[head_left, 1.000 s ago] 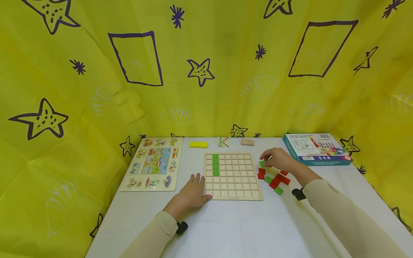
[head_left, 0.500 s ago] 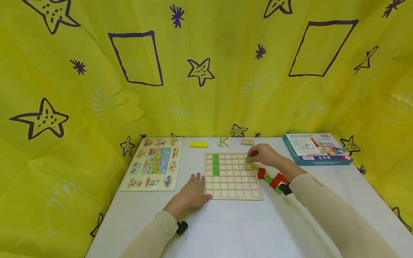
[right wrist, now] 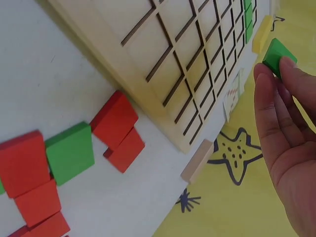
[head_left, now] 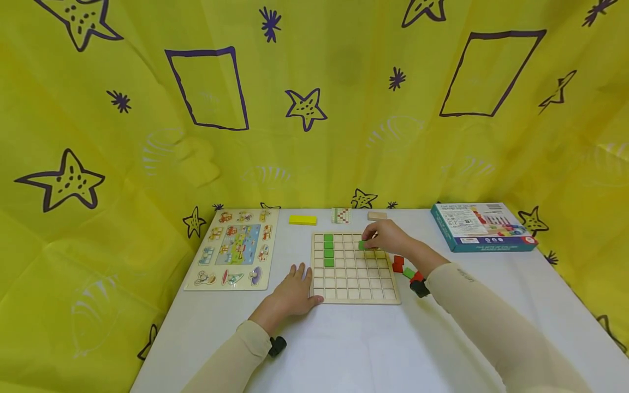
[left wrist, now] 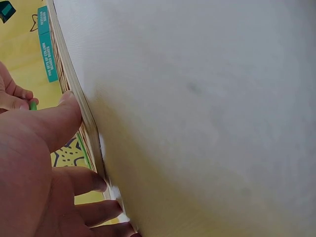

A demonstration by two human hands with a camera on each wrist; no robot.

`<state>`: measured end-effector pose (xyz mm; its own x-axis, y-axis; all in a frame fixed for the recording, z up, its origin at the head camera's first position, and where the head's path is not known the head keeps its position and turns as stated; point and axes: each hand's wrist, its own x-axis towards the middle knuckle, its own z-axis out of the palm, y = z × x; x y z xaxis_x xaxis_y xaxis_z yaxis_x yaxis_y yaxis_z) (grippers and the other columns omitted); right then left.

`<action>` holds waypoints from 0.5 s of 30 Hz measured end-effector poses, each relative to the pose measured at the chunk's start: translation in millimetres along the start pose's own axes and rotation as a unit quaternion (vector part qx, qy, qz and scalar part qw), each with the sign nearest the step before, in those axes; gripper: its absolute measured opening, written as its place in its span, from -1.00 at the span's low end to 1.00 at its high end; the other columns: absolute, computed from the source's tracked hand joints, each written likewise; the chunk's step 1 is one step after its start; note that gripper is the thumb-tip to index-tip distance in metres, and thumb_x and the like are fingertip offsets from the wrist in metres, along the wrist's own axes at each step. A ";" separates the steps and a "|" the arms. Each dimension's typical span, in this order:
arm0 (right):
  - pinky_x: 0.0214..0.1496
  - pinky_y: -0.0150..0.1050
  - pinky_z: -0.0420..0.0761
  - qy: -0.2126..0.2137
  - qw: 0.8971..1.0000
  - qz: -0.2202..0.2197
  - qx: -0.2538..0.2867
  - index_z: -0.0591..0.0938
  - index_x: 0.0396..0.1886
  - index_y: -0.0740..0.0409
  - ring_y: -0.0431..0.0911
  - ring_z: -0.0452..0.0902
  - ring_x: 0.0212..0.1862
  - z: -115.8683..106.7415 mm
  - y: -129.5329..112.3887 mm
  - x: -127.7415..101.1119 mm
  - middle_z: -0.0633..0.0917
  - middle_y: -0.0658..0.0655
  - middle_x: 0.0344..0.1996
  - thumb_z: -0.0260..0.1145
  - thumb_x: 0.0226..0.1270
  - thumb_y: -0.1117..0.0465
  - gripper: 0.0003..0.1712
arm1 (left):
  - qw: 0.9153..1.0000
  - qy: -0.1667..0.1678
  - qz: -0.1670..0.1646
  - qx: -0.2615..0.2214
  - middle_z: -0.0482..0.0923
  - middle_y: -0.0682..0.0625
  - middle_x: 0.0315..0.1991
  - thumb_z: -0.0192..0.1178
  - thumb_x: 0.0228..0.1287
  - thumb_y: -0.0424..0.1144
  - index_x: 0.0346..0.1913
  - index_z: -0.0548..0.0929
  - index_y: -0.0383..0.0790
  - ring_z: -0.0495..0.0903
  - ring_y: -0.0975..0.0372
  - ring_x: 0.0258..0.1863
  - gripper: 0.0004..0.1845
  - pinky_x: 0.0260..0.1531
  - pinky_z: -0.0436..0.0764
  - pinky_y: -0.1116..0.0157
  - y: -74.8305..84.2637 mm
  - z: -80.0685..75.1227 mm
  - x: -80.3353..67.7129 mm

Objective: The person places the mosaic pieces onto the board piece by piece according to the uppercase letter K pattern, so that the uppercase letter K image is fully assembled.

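A wooden grid board lies on the white table, with three green square tiles in a column near its left side. My left hand rests against the board's left edge, fingers extended and thumb on the near-left corner. Over the upper right of the grid, my right hand pinches another green tile between thumb and fingertips. In the right wrist view that tile is held tilted, above the board. Loose red tiles and a green tile lie right of the board, partly under my right forearm in the head view.
A picture puzzle board lies at left. Behind the grid are a yellow block, a small pattern card and a plain wooden block. A teal-edged box sits at back right, before a yellow curtain.
My right hand has carried the green tile leftward from the loose tiles to over the grid's upper right. The left hand has stayed at the board's edge.
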<state>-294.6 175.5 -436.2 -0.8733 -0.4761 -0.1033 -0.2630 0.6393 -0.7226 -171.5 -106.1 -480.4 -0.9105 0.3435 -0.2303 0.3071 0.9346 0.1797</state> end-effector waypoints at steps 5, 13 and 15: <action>-0.27 -0.20 0.64 -0.007 1.000 -0.020 0.002 0.73 -0.27 0.25 0.02 0.64 -0.34 8.6 -5.4 5.5 0.71 0.07 -0.42 0.43 0.30 0.35 -0.95 | 1.000 0.000 0.000 0.004 0.07 -0.39 0.52 0.11 0.43 0.22 0.51 0.21 -0.44 0.05 -0.25 0.50 -0.10 0.44 0.21 0.00 -0.4 0.8 1.1; -0.27 -0.19 0.64 -0.022 0.999 -0.029 -0.006 0.73 -0.28 0.25 0.12 0.65 -0.29 22.7 -19.9 8.7 0.71 0.07 -0.42 0.43 0.31 0.35 -0.96 | 1.000 -0.004 -0.004 -0.002 0.07 -0.38 0.53 0.11 0.42 0.23 0.51 0.21 -0.43 0.05 -0.25 0.51 -0.10 0.44 0.20 -0.01 -0.2 0.4 1.3; -0.26 -0.20 0.65 -0.023 0.999 -0.028 -0.012 0.73 -0.28 0.23 0.08 0.66 -0.30 26.7 -21.9 9.8 0.71 0.04 -0.42 0.44 0.30 0.33 -0.95 | 1.000 -0.004 -0.005 -0.004 0.07 -0.38 0.53 0.11 0.43 0.23 0.51 0.21 -0.43 0.05 -0.25 0.51 -0.10 0.44 0.21 -0.01 0.0 -0.1 1.1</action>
<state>-286.5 140.7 -439.6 -0.8373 -0.5383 -0.0952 -0.3211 0.6252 -0.7114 -172.5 -105.7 -480.5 -0.9114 0.3350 -0.2391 0.2960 0.9372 0.1847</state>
